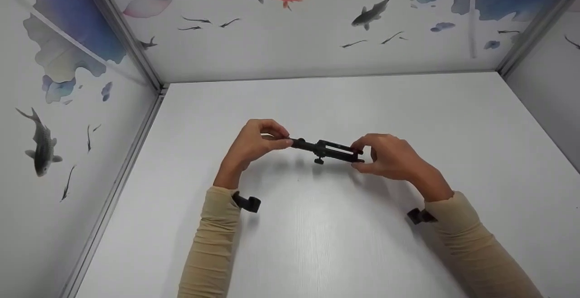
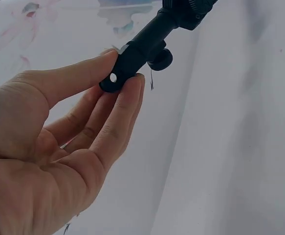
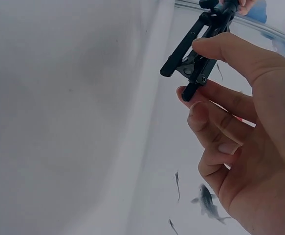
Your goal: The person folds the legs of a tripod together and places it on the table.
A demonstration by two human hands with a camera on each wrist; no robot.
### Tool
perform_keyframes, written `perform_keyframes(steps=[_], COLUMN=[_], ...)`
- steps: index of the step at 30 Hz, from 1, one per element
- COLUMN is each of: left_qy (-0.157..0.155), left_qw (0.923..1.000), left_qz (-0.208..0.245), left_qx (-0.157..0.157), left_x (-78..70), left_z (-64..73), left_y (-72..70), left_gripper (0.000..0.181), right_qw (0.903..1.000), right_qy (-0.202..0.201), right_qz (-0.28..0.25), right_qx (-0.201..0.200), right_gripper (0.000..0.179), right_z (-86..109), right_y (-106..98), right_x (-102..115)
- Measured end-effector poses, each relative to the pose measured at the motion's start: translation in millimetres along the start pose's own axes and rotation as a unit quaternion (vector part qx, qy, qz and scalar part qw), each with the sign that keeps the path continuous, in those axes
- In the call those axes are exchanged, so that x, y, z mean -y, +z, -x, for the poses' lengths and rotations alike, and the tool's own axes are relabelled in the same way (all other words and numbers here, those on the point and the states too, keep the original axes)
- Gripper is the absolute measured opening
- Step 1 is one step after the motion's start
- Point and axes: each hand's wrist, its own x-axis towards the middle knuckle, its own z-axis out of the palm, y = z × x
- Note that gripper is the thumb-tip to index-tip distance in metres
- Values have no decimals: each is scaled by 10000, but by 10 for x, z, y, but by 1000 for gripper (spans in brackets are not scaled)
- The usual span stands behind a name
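Observation:
A black folded mini tripod (image 1: 320, 148) is held above the white table between both hands, lying roughly level. My left hand (image 1: 258, 141) pinches its narrow tube end between thumb and fingertips. In the left wrist view that end of the tripod (image 2: 149, 38) shows a small white spot and a round knob on its side. At the other end, my right hand (image 1: 389, 155) holds the slim legs between thumb and fingers. In the right wrist view the leg ends of the tripod (image 3: 182, 53) are slightly spread, with a hinged brace between them.
A white tabletop (image 1: 294, 243) lies beneath, with white panels printed with fish (image 1: 371, 12) at the back and sides. A metal frame edge (image 1: 131, 157) runs along the left. Black wrist mounts (image 1: 248, 202) sit at both sleeve cuffs.

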Motion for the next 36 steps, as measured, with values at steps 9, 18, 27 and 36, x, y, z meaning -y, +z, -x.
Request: perform_keyframes(steps=[9,18,27,36], left_qy=[-499,-957,-1038,-1041], left_qw=[9958,9915,9893,9866], left_qz=[-729,-702,-816,-1104], left_qx=[231,540,614,602], left_x=[112,179,212,254], left_z=[-25,-49,-58,-47], left_y=[22,37,34,13], left_gripper=[14,15,13,14], right_qw=[9998,9995,9996,9998], right_qy=[-38,25,-49,12], right_qz=[144,247,217,84], right_qx=[107,214,148,178], right_gripper=[36,39,42,42], right_z=[-3,-19,-9,-18], right_y=[5,20,40,65], right_x=[-53,-70,-63,-69])
